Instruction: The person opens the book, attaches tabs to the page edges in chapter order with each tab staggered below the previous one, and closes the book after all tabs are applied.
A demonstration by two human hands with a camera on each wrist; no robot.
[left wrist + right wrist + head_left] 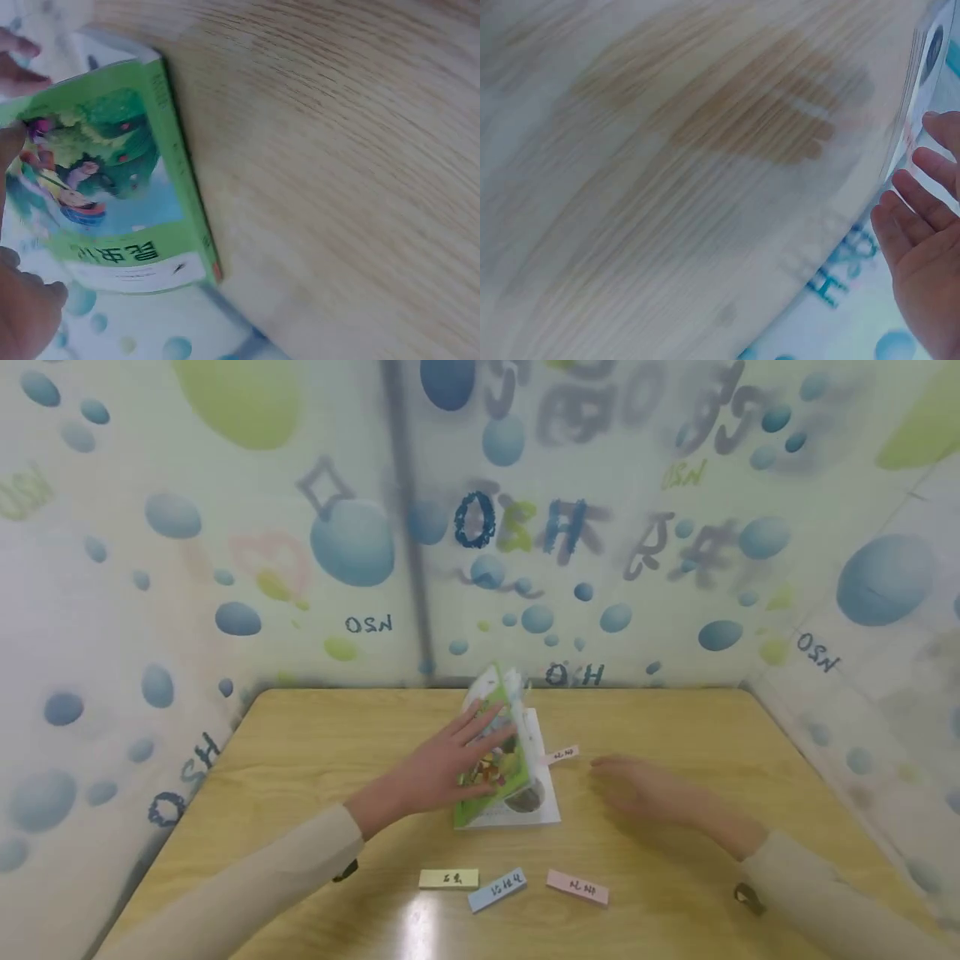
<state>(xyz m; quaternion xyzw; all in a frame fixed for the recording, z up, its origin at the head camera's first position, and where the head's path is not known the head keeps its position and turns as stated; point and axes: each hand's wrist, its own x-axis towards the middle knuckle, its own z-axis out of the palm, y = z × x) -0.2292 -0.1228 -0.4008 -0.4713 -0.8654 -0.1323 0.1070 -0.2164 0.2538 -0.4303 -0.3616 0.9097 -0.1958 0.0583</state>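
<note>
A green-covered book [513, 768] with a colourful picture on its front stands partly open on the table, its cover lifted at a slant. My left hand [441, 770] lies against that cover with fingers spread. In the left wrist view, fingers [26, 311] show along the book's edge, and the spine faces the camera. A pink sticky strip [564, 754] with dark writing juts from the right side of the pages. Just right of it hovers my right hand [647, 789], holding nothing; the right wrist view shows its fingers extended near the page edges.
Along the front of the wooden table [315, 860] lie a yellow sticky-note pad [435, 880], a blue one [495, 892] and a pink one [576, 888], each with writing. A patterned wall [300, 635] borders the table's back and sides.
</note>
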